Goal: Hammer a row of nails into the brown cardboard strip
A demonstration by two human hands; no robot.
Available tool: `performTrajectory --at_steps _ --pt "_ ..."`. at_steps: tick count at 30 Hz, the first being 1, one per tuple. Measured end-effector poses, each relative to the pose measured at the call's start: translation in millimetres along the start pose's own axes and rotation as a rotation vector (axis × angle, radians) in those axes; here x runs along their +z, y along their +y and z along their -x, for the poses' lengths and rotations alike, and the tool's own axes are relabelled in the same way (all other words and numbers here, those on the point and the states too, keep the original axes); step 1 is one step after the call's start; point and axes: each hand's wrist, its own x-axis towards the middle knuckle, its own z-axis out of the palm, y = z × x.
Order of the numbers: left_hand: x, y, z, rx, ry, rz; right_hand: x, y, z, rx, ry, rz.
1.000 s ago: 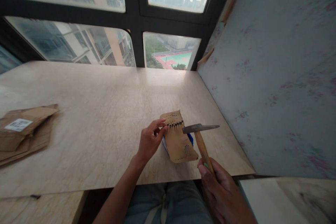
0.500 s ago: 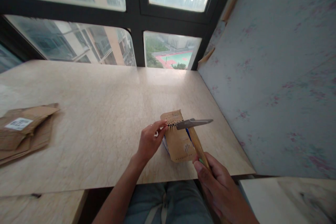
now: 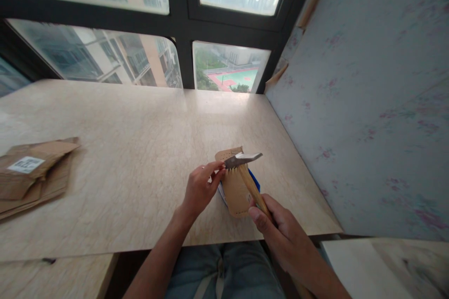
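"Any writing?"

"One white label [image 3: 25, 164] on the folded cardboard [image 3: 52, 182], well left of my left grip [image 3: 201, 187]; too blurred to read."

"Room and grips?"

"Pale table [image 3: 133, 145] beneath, window [image 3: 182, 32] beyond, floral wall [image 3: 368, 103] rightward. My right grip [image 3: 280, 229] is wrapped round the hammer [image 3: 254, 187], its head over the brown board [image 3: 236, 196] just right of my left grip, whose fingertips [image 3: 219, 165] are narrow; I can't tell on what."

Brown cardboard [image 3: 44, 181], seemingly folded flat
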Motion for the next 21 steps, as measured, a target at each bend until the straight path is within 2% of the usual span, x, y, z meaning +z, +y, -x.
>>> performTrajectory --at_steps 12,18,21 --pt "3.0 3.5 3.0 -0.078 0.043 0.027 -3.2 -8.7 -4.9 -0.012 0.013 0.129" --pt "4.5 4.3 4.4 -0.093 0.024 0.057 -1.7 -1.5 -9.2 0.033 -0.02 0.205" --pt "6.0 4.0 6.1 -0.13 0.02 0.092 -6.7 -5.0 -8.4 0.01 -0.005 0.206"
